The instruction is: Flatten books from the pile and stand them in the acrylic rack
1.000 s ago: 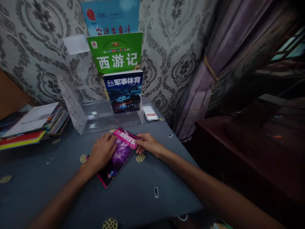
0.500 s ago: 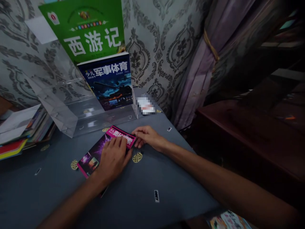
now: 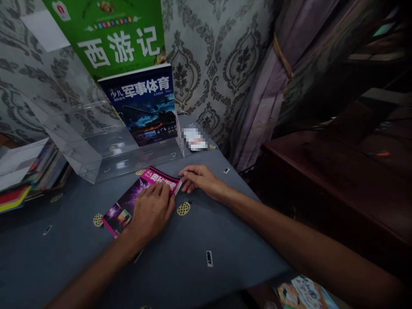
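A magenta and black paperback book [image 3: 137, 189] lies slantwise on the table, its title strip towards the far right. Flat across its cover rests my left hand [image 3: 151, 210], fingers stretched out and hiding part of the title. At the book's right corner is my right hand [image 3: 201, 182], its fingers loosely bent and apart, with the fingertips at or just beside the edge. White page edges show between the two hands. Behind stands a clear acrylic book stand [image 3: 96, 159], with a dark blue book [image 3: 148, 116] upright in it at the right.
A tall green book [image 3: 119, 47] stands behind the blue one, against the patterned wall. Stacked books and papers [image 3: 41, 167] sit at the left. A blurred pale object [image 3: 195, 139] lies right of the stand. Beyond the table's right edge is dark red furniture [image 3: 309, 171].
The fingers of my right hand have loosened at the book's corner, and more of the page edge shows. My left hand stays on the cover. The whole view has shifted slightly.
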`<state>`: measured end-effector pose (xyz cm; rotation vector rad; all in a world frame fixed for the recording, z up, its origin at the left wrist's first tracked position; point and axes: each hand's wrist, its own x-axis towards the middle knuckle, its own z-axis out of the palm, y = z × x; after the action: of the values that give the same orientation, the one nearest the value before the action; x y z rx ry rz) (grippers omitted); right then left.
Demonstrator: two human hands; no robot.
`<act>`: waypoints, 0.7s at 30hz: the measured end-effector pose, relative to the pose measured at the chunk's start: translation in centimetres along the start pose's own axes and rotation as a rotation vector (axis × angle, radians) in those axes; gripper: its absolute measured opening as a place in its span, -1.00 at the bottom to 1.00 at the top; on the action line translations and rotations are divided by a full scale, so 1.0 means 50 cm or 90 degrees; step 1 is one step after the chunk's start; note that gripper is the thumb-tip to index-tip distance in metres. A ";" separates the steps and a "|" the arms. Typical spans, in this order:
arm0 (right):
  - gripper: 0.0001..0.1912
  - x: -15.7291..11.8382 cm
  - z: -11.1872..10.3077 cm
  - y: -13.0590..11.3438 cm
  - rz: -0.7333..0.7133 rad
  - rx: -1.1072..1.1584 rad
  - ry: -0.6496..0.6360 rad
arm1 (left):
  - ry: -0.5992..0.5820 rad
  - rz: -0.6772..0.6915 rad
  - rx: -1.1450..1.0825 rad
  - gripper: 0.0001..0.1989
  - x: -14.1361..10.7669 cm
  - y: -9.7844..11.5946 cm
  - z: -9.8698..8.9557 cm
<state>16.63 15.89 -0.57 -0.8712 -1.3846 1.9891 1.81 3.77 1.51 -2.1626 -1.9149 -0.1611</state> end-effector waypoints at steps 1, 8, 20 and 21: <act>-0.92 0.000 -0.001 0.001 -0.004 -0.002 -0.002 | 0.006 0.003 0.003 -0.82 0.000 0.000 0.001; -0.96 0.003 -0.005 0.006 -0.015 -0.005 -0.016 | 0.018 0.008 -0.004 -0.79 -0.001 0.000 0.002; -0.87 0.004 0.017 0.024 -0.063 -0.114 0.023 | 0.018 0.044 -0.081 -0.75 -0.014 -0.022 0.013; -0.88 0.004 0.019 0.022 -0.062 -0.118 0.028 | 0.011 0.050 -0.105 -0.75 -0.016 -0.029 0.010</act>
<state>15.69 15.12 -1.39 -0.9045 -1.5749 1.7792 0.22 3.31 0.99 -2.3284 -1.8641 -0.3316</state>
